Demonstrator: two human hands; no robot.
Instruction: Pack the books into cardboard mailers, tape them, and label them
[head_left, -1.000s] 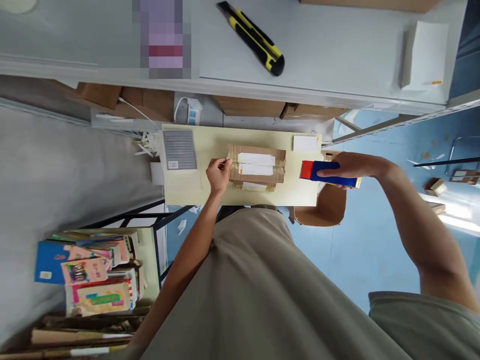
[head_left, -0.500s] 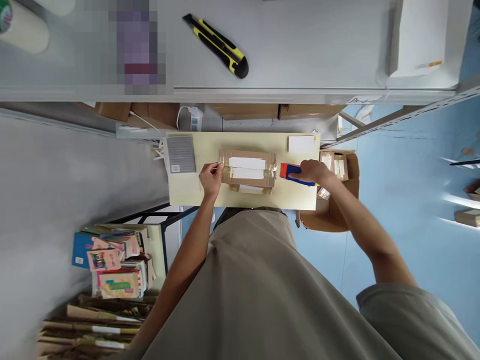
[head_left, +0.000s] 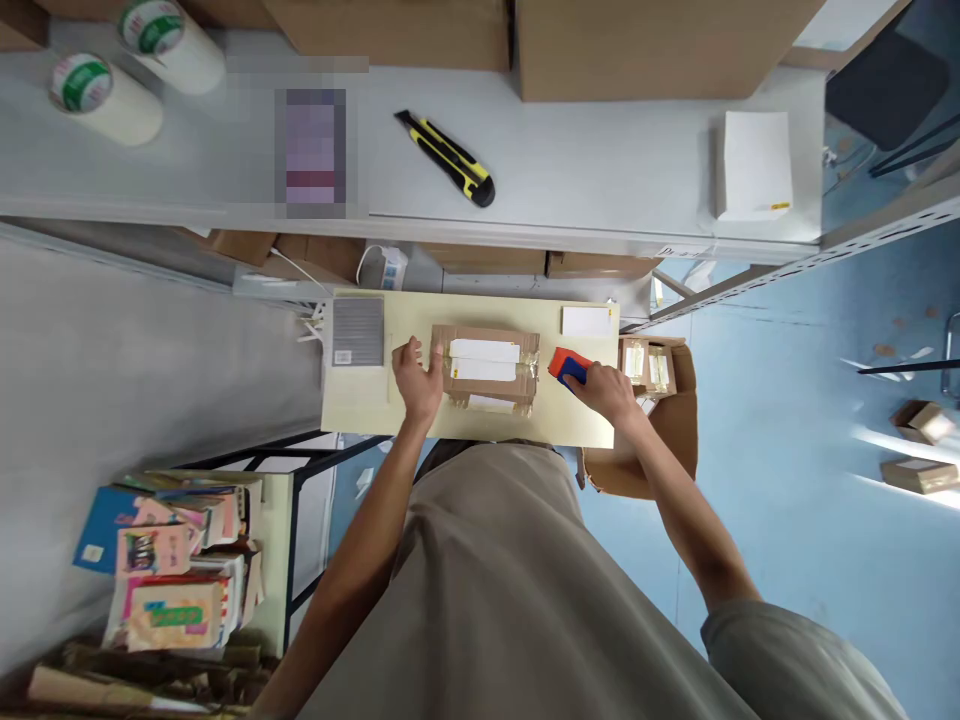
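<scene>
A taped cardboard box [head_left: 486,361] with a white label lies in the middle of the cream table, and a second taped box [head_left: 491,404] shows partly along its near side. My left hand [head_left: 418,383] is at the left end of the upper box, fingers apart and holding nothing; whether the thumb touches the cardboard I cannot tell. To the right of the box, my right hand [head_left: 604,389] is closed around a red and blue tape dispenser [head_left: 568,366]. The dispenser's red end points toward the box, a small gap away.
A grey ribbed panel [head_left: 358,332] and white labels [head_left: 586,320] lie on the table [head_left: 352,405]. The shelf above holds a yellow-black utility knife [head_left: 448,160] and tape rolls [head_left: 112,100]. An open carton [head_left: 679,430] holding boxes stands right; books [head_left: 180,570] are piled left.
My left hand has let go of the box's left end and its fingers have spread. The tape dispenser has turned in my right hand. The view has shifted, showing more of the shelf.
</scene>
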